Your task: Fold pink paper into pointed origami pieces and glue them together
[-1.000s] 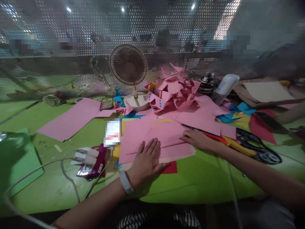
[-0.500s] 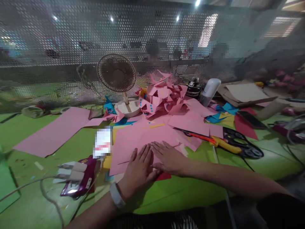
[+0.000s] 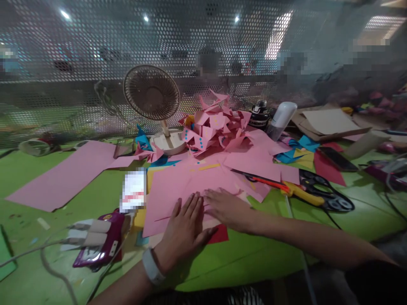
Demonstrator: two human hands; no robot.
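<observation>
A folded pink paper sheet lies on the green table in front of me. My left hand rests flat on its near edge, fingers stretched out and together. My right hand lies flat beside it on the same sheet, fingers spread, fingertips almost touching the left hand's. A white band sits on my left wrist. A red paper piece peeks out from under the pink sheet by my left thumb.
A heap of folded pink paper shapes sits behind, beside a small desk fan. Black scissors and a yellow-handled cutter lie to the right. A long pink sheet lies left; a purple packet with white plugs near left.
My right hand slid left along the pink sheet from its right edge to next to my left hand. The view has shifted slightly.
</observation>
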